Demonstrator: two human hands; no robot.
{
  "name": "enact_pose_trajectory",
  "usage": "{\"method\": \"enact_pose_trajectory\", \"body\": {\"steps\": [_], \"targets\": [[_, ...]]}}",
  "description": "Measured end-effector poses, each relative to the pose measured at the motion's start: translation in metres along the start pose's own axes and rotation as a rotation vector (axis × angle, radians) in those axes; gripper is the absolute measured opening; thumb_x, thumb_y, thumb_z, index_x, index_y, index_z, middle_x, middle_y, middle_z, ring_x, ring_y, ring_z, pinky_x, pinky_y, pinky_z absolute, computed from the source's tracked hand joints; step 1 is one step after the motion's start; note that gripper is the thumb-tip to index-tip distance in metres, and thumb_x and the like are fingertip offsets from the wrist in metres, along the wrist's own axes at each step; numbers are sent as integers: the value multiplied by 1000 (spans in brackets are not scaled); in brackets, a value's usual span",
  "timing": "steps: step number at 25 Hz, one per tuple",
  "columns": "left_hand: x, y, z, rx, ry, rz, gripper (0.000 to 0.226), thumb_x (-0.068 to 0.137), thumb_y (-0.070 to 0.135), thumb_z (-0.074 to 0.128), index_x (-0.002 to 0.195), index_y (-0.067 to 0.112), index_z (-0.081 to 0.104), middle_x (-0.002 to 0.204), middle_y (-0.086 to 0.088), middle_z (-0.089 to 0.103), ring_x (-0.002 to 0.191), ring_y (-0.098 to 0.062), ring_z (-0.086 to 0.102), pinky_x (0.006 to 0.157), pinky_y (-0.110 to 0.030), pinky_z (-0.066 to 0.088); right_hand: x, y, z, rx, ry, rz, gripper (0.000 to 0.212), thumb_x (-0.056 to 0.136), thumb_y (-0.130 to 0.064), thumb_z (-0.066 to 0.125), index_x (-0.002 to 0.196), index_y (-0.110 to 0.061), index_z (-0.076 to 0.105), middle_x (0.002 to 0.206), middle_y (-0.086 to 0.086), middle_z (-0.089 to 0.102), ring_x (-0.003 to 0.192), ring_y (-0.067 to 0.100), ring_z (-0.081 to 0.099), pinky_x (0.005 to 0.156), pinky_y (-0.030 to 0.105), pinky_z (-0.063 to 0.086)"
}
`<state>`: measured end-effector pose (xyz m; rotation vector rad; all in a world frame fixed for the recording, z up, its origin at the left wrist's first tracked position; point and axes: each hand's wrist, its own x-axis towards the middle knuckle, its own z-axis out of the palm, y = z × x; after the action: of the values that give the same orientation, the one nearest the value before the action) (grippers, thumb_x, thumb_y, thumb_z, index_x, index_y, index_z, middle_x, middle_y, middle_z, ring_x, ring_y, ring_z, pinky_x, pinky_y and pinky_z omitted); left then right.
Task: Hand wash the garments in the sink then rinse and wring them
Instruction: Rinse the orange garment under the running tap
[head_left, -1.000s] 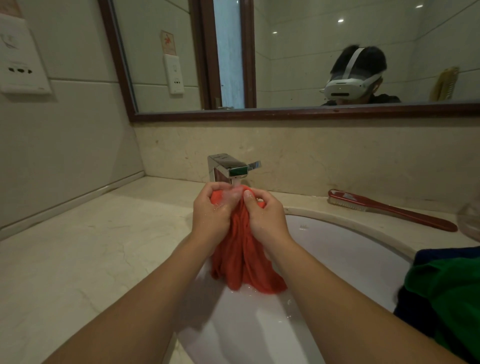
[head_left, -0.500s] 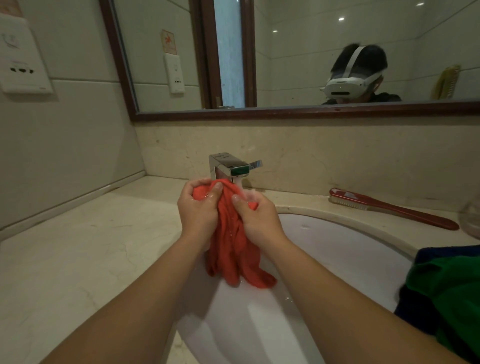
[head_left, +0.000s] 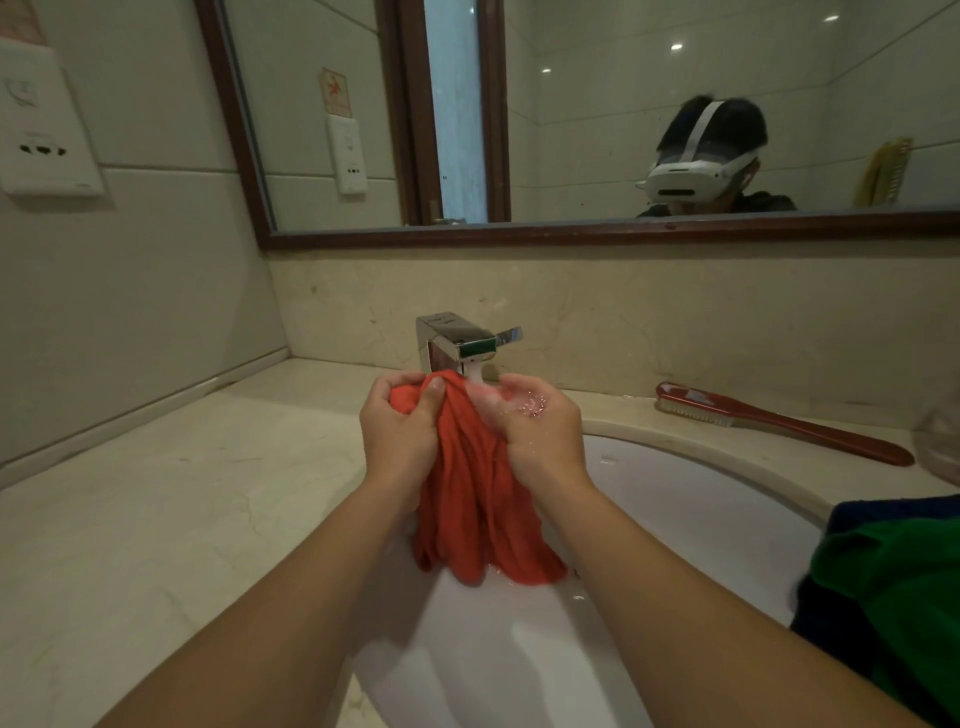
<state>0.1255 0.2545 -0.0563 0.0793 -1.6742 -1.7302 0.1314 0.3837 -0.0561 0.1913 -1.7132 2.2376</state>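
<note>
A wet red garment (head_left: 478, 499) hangs bunched over the white sink (head_left: 717, 519), its lower end touching the basin. My left hand (head_left: 400, 436) grips its top left part with curled fingers. My right hand (head_left: 540, 431) holds its top right part, directly under the chrome faucet (head_left: 457, 338). Water runs from the spout onto my right hand and the cloth, splashing on the knuckles.
A green garment (head_left: 893, 597) on a dark blue one (head_left: 883, 512) lies on the sink's right edge. A red long-handled brush (head_left: 779, 423) rests on the marble counter (head_left: 156, 519) behind the basin. A mirror spans the wall above, and a socket panel is at far left.
Both hands shifted the garment's top right, back under the spout; the water now falls on my right hand. The cloth's hanging end spread slightly lower in the basin.
</note>
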Motion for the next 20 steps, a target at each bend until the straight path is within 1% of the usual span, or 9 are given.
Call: {"method": "enact_pose_trajectory", "body": {"steps": [4,6,8,9,12,14,16,18,20], "targets": [[-5,0,3,80,-142,-81,5,94,18,71,97,22,69,98,2,71,87,-9,66,74,-19,51,0,0,-3,-89,19,-40,25,87,-4,80,99,-25,73,87,-1,74,74,9,67,71,22,56],[-7,4,4,36,-188,-112,9,93,20,71,102,20,70,100,0,72,85,-8,68,72,-18,52,1,-1,-6,-137,53,-66,21,88,-7,79,99,-24,75,90,-3,75,80,9,69,78,26,59],[-9,6,4,-17,-248,-98,18,90,22,77,105,18,69,95,-2,73,77,-8,68,68,-21,54,1,-1,-6,-131,88,-72,17,86,-11,81,98,-22,76,92,-2,76,85,12,71,84,33,60],[-10,6,4,-23,-282,-82,22,88,23,79,107,17,68,95,-4,73,78,-12,68,71,-25,57,1,-1,-5,-119,112,-69,17,84,-13,83,97,-22,75,92,-2,76,86,13,71,84,35,60],[-15,1,10,-16,-343,-49,29,88,21,79,114,16,66,106,-10,74,95,-22,71,85,-39,59,2,1,-7,-138,223,-83,20,85,-11,80,90,-28,71,91,-6,75,87,14,71,89,41,60],[-21,1,14,-65,-388,-69,31,91,18,76,121,18,64,109,-9,74,99,-23,71,86,-38,59,3,2,-11,-166,259,-81,22,88,-11,77,87,-32,69,92,-8,73,90,14,70,92,43,58],[-22,4,15,-127,-442,-128,42,95,13,71,133,23,56,115,-6,74,103,-21,72,85,-33,59,2,1,-11,-192,250,-68,21,90,-13,75,90,-33,68,93,-12,72,92,12,69,93,41,57],[-22,7,16,-217,-452,-199,51,98,8,65,143,26,48,120,-6,72,102,-18,73,80,-28,59,1,2,-8,-210,230,-66,18,91,-13,74,99,-29,70,95,-13,70,95,12,68,96,40,56],[-20,7,17,-294,-407,-276,54,98,9,64,148,21,44,126,-10,70,105,-20,73,80,-27,59,-1,2,-5,-205,205,-66,19,93,-14,72,110,-23,73,100,-9,71,98,12,68,98,39,55]]}}
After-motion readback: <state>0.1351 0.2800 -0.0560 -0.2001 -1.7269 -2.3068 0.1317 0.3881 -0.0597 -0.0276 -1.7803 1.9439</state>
